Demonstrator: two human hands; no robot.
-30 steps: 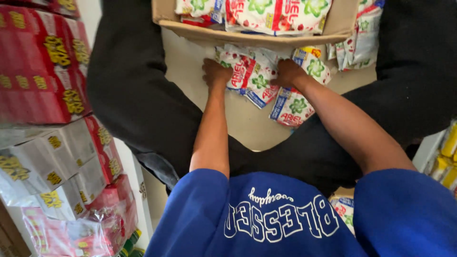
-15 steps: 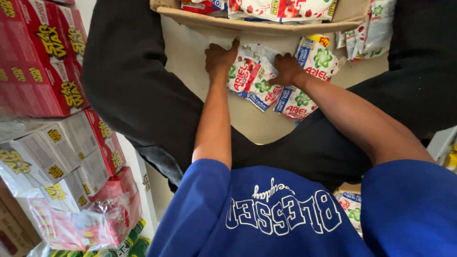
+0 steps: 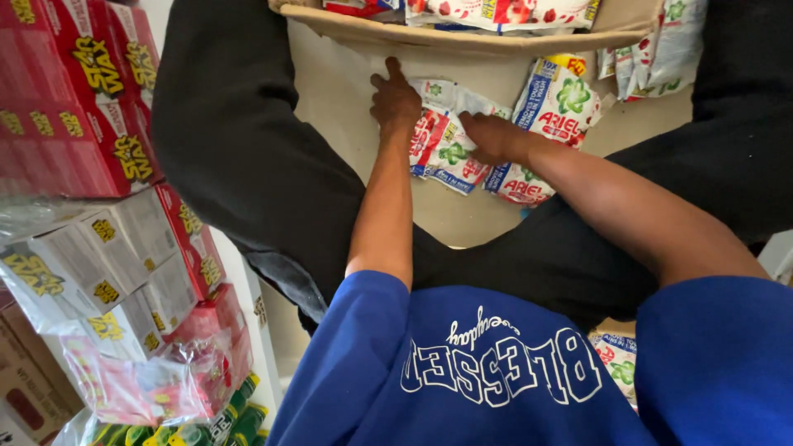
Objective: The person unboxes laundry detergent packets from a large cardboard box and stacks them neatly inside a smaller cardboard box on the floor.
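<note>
A bundle of white, red and green detergent sachets (image 3: 541,124) lies against the side wall of a cardboard box (image 3: 347,124) that stands between my black-trousered legs. My left hand (image 3: 395,103) rests on the bundle's left edge, fingers stretched up over the cardboard. Beside it, my right hand (image 3: 494,136) grips the middle of the bundle with curled fingers. Both bare forearms reach forward from my blue printed shirt. The parts of the sachets beneath my hands are hidden.
More sachets fill the open top of the box (image 3: 496,12) and hang at the upper right (image 3: 661,49). Red cartons (image 3: 66,99) and plastic-wrapped white cartons (image 3: 91,264) are stacked at my left. Another sachet (image 3: 615,367) shows by my right sleeve.
Both hands have slid the sachet bundle up the box wall towards the rim. My left hand's fingers have spread out over the cardboard.
</note>
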